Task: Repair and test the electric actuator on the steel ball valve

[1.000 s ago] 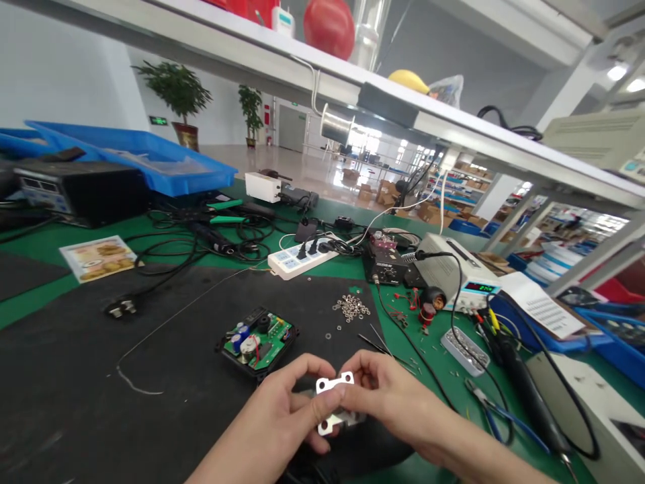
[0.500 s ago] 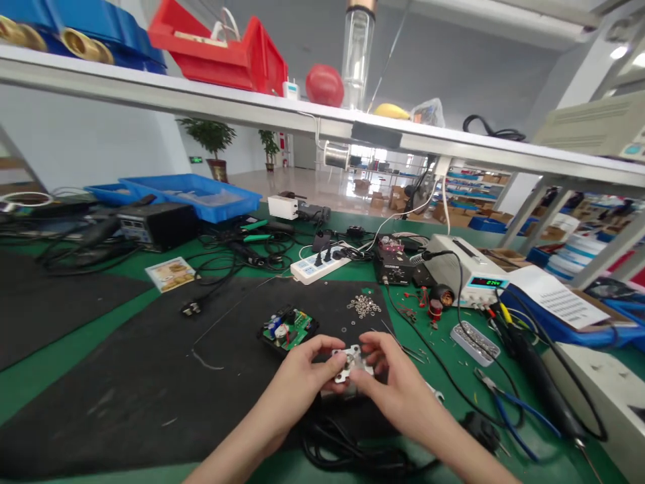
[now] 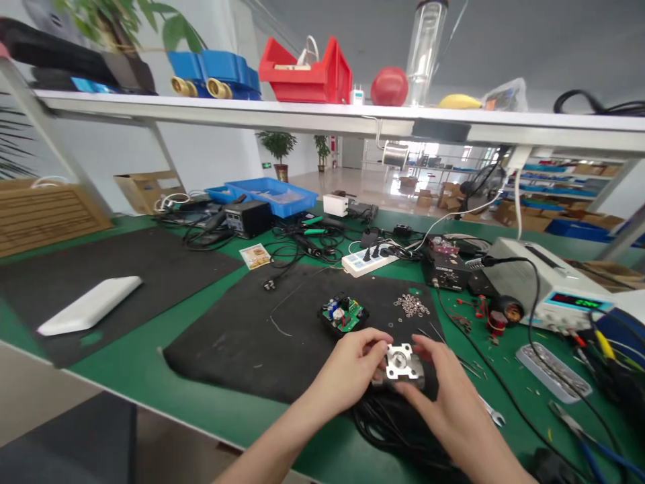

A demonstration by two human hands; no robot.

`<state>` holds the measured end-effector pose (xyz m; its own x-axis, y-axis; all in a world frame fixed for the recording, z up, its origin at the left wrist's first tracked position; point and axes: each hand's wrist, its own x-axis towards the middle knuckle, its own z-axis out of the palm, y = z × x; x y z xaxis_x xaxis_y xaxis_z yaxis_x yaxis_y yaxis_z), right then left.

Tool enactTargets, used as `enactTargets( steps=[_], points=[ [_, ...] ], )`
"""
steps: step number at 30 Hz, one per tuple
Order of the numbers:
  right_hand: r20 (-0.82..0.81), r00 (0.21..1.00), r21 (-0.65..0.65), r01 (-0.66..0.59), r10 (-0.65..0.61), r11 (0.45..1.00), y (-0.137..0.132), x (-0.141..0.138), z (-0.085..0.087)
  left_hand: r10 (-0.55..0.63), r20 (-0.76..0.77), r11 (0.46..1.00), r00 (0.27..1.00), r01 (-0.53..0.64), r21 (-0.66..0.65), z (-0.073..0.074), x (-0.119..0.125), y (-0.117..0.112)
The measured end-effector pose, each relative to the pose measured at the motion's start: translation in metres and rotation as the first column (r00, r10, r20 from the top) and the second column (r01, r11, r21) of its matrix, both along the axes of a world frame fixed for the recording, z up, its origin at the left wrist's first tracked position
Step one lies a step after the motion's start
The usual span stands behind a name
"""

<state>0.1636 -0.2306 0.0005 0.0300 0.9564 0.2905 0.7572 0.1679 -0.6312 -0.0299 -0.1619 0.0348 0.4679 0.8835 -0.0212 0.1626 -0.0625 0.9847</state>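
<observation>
A silver metal plate with corner holes and a round centre opening lies face up over a dark grey metal body. My left hand pinches the plate's left edge between thumb and fingers. My right hand curves around the right side, its thumb against the body's front and its fingers by the far right corner. The hands partly hide the body. Just beyond them, a green circuit board sits in a black housing on the black mat.
Small metal nuts lie in a pile behind my right hand. A black cable is bundled in front. To the right are a wrench, pliers, a tray of small parts and a power supply. A shelf spans above.
The view has turned left, so the bench appears shifted right. The plate was tilted between both hands' fingers; now it faces up over the metal body, and my right hand's fingers are wider apart.
</observation>
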Motion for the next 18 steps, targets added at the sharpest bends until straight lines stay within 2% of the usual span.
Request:
enactTargets(
  steps=[3, 5, 7, 9, 12, 15, 18],
  points=[
    [0.042, 0.994, -0.053, -0.095, 0.097, 0.994, 0.014, 0.009, 0.002, 0.140, -0.085, 0.970, 0.986, -0.120, 0.212, 0.002, -0.018, -0.008],
    [0.011, 0.991, -0.116, -0.128, 0.130, 0.985, 0.021, 0.010, 0.004, 0.290, -0.116, 0.908, 0.950, -0.234, 0.348, 0.000, -0.038, -0.003],
    [-0.050, 0.991, -0.183, -0.128, 0.121, 0.975, 0.025, 0.008, 0.008, 0.413, -0.137, 0.847, 0.900, -0.324, 0.422, -0.004, -0.061, 0.008],
    [-0.104, 0.988, -0.251, -0.134, 0.111, 0.959, 0.027, 0.005, 0.012, 0.466, -0.178, 0.826, 0.867, -0.354, 0.438, -0.010, -0.082, 0.022],
    [-0.170, 0.979, -0.319, -0.163, 0.112, 0.934, 0.028, -0.001, 0.018, 0.456, -0.241, 0.847, 0.857, -0.334, 0.413, -0.017, -0.093, 0.036],
    [-0.204, 0.972, -0.339, -0.183, 0.118, 0.923, 0.028, -0.003, 0.020, 0.424, -0.244, 0.873, 0.872, -0.322, 0.366, -0.021, -0.080, 0.042],
    [-0.216, 0.969, -0.334, -0.187, 0.119, 0.924, 0.026, -0.003, 0.019, 0.435, -0.174, 0.880, 0.883, -0.376, 0.291, -0.022, -0.061, 0.052]
  ],
)
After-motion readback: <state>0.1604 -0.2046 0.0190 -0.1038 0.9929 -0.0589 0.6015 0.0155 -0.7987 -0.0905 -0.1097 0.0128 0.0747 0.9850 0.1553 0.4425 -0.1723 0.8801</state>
